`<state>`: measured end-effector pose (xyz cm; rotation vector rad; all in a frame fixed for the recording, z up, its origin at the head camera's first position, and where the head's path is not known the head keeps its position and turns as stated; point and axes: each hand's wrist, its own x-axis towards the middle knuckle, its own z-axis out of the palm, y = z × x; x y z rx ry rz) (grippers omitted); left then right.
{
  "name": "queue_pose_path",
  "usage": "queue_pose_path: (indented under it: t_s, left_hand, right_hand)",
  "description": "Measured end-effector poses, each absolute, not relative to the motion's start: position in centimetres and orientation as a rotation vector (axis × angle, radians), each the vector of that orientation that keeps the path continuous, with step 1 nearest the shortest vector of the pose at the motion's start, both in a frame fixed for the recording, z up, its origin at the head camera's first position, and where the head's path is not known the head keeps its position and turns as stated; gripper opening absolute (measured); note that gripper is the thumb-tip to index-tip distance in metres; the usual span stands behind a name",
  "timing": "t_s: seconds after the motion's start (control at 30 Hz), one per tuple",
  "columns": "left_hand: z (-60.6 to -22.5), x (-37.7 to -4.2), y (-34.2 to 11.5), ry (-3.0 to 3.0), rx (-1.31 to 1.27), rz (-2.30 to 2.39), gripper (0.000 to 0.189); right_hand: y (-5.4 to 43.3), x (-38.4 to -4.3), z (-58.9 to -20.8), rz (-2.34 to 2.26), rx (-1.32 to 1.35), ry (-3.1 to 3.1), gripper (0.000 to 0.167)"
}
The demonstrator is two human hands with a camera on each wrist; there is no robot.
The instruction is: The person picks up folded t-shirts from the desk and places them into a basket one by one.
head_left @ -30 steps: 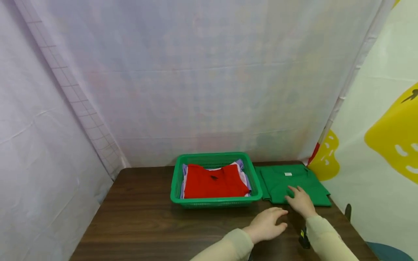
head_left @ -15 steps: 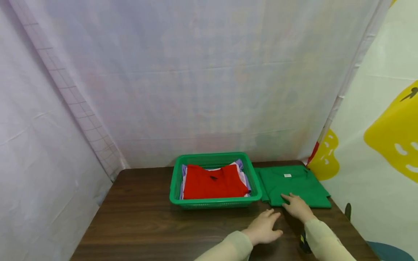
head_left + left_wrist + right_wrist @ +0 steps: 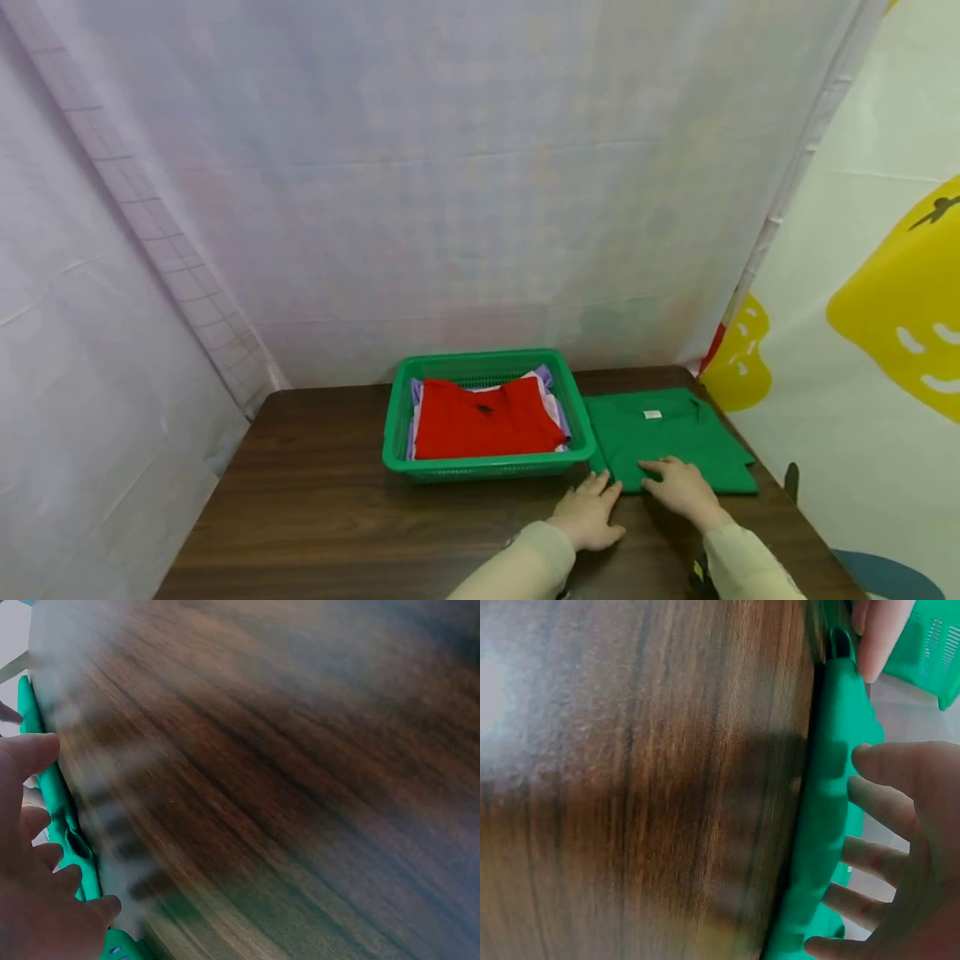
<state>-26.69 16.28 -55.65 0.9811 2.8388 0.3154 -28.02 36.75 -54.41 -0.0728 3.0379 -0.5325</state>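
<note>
A folded green shirt [image 3: 693, 437] with a small white label lies flat on the table, right of the green basket. My right hand [image 3: 682, 492] rests on its near edge; in the right wrist view the spread fingers lie along the thick fold [image 3: 829, 772]. My left hand [image 3: 587, 512] is at the shirt's near left corner, fingers straight and spread, the fingertips at or touching the cloth. In the left wrist view the left hand [image 3: 37, 870] partly hides the green cloth. Neither hand grips anything.
The green plastic basket [image 3: 487, 465] holds a folded red garment [image 3: 480, 429] over white and purple ones. A dark wood table [image 3: 337, 517] carries everything. White curtains [image 3: 450, 208] hang behind and at the sides, the right one with yellow prints [image 3: 900, 308].
The green shirt has slid a little towards me, with my right hand on its near edge. My left hand has moved left and reached the shirt's near left corner.
</note>
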Motion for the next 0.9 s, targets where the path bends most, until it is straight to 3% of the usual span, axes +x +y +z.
queue_pose_path:
  t_s: [0.27, 0.63, 0.9]
  left_hand:
    - [-55.4, -26.3, 16.5, 2.792, 0.966, 0.228, 0.066]
    - [-55.4, -26.0, 16.7, 2.827, 0.963, 0.129, 0.064]
    - [-55.1, -26.1, 16.9, 2.828, 0.947, 0.129, 0.06]
  right_hand:
    - [37.3, -28.0, -53.3, -0.616, -0.032, 3.097, 0.04]
    - [41.6, -28.4, -54.1, -0.686, 0.217, 3.014, 0.078]
    - [42.4, -28.6, -54.3, -0.658, 0.092, 2.992, 0.08]
